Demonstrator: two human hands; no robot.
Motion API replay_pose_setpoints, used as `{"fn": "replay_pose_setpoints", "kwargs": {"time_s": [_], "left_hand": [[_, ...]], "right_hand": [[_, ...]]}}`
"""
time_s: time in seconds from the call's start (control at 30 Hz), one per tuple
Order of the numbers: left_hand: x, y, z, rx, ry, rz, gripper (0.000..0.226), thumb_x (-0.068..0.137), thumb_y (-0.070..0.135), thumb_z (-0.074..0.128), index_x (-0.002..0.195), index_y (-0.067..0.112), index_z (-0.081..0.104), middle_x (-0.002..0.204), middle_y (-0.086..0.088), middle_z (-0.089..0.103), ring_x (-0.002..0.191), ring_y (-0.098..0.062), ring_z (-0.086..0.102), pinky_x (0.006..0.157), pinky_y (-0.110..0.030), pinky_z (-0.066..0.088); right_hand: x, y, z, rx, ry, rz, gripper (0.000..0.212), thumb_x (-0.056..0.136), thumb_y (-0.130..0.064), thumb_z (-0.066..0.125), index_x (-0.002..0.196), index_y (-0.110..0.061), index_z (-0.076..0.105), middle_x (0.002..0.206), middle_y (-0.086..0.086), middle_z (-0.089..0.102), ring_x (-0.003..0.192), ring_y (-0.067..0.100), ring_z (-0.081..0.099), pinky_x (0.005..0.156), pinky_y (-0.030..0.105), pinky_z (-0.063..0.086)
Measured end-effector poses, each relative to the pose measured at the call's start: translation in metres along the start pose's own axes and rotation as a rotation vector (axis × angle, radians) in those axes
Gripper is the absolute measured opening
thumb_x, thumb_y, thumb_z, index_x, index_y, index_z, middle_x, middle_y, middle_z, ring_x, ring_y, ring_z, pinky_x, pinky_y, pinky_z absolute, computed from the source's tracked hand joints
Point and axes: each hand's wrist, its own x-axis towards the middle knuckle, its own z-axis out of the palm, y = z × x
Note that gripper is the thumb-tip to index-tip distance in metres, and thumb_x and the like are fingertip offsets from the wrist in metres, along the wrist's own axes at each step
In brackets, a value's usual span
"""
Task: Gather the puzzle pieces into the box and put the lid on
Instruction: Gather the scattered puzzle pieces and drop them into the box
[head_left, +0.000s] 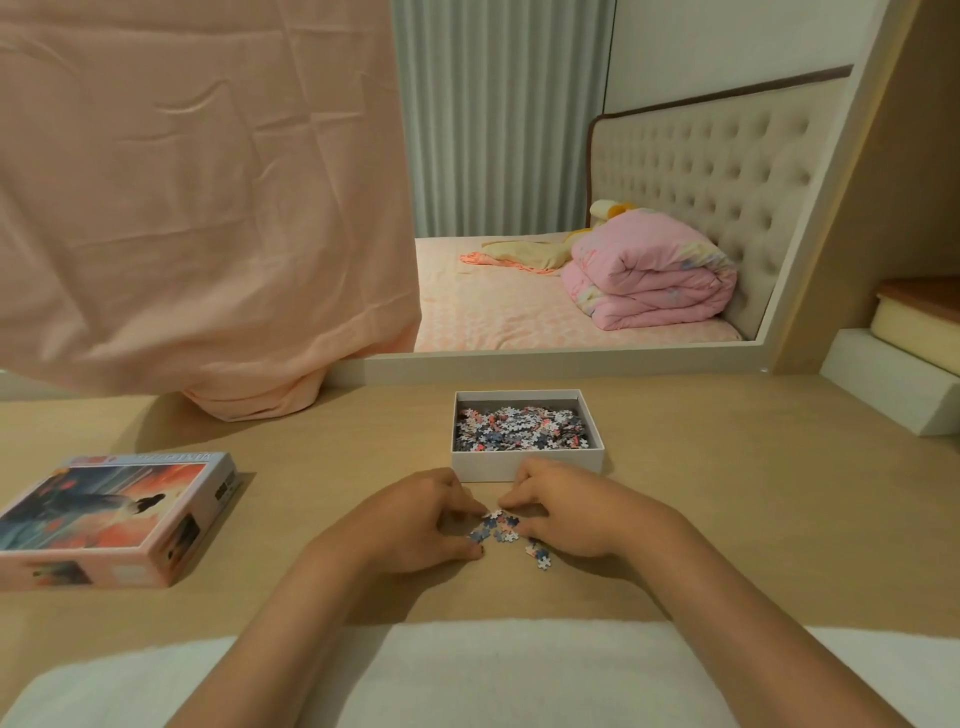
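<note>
There is one open white cardboard box (525, 466) on the light wooden table (727, 519). It is full of tiny blue, white and pink pieces, too many to count.

Just in front of the box, one small heap of loose puzzle pieces (497, 529) lies on the table. Two bare hands are cupped round it, one on each side. The left hand (421, 519) has its fingers and thumb curled in, and the tips touch the heap. The right hand (566, 514) is curled the same way, with its fingertips on the pieces. A few stray pieces (540, 557) lie by the right hand, a bit apart from the heap.

One pink box lid with a picture of a dark figure and an orange sky (111, 512) lies flat, well to the left of the box. It has writing along its far edge and small marks on its side, but they are too blurry to read.

Behind the table hangs one peach cloth (197, 208). One folded pink quilt (649, 280) sits on a bed.
</note>
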Motion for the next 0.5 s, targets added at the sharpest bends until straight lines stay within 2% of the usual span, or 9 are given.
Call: {"fn": "replay_pose_setpoints", "kwargs": {"time_s": [0.13,0.23,0.3,0.37,0.43,0.5], "left_hand": [[0.004,0.003,0.007,-0.076,0.075,0.057,0.035,0.083,0.043,0.073,0.116,0.033,0.070,0.091,0.013,0.055,0.078,0.000,0.049,0.073,-0.019,0.039],[0.003,0.003,0.003,-0.090,0.044,0.046,0.036,0.081,0.046,0.074,0.113,0.028,0.070,0.094,0.010,0.057,0.080,-0.003,0.052,0.076,-0.023,0.045],[0.001,0.000,-0.001,-0.045,0.010,0.033,0.035,0.081,0.044,0.073,0.112,0.028,0.068,0.097,0.009,0.056,0.080,-0.005,0.052,0.078,-0.027,0.047],[-0.001,-0.002,-0.003,-0.012,-0.005,0.015,0.035,0.083,0.042,0.072,0.118,0.036,0.067,0.098,0.012,0.054,0.081,-0.003,0.051,0.076,-0.022,0.044],[0.000,-0.002,-0.001,-0.025,0.018,0.003,0.035,0.085,0.039,0.072,0.119,0.036,0.068,0.098,0.013,0.057,0.084,-0.004,0.052,0.078,-0.022,0.044],[0.003,0.000,0.002,-0.052,0.050,0.000,0.033,0.085,0.037,0.073,0.118,0.034,0.070,0.097,0.013,0.062,0.084,-0.005,0.054,0.079,-0.024,0.046]], "right_hand": [[-0.007,0.007,-0.005,0.133,0.027,0.010,0.031,0.092,-0.027,0.069,0.123,-0.028,0.071,0.102,-0.017,0.061,0.089,0.001,0.056,0.087,0.022,0.046],[-0.016,0.015,-0.006,0.197,-0.011,0.061,0.048,0.075,-0.035,0.084,0.118,-0.021,0.069,0.103,-0.003,0.066,0.079,0.004,0.054,0.082,0.030,0.049],[-0.018,0.016,-0.005,0.138,-0.043,0.088,0.057,0.071,-0.038,0.085,0.118,-0.012,0.066,0.108,0.006,0.064,0.089,0.017,0.059,0.086,0.038,0.050],[-0.017,0.016,-0.002,0.167,-0.029,0.094,0.055,0.073,-0.038,0.085,0.122,-0.019,0.067,0.102,-0.001,0.064,0.093,0.015,0.060,0.083,0.032,0.052],[-0.012,0.012,0.000,0.230,0.028,0.101,0.050,0.075,-0.035,0.085,0.122,-0.026,0.070,0.093,-0.012,0.065,0.084,0.005,0.060,0.074,0.022,0.047],[-0.006,0.010,0.003,0.258,0.076,0.107,0.041,0.076,-0.032,0.085,0.115,-0.026,0.073,0.087,-0.011,0.067,0.078,0.004,0.061,0.073,0.023,0.049]]}}
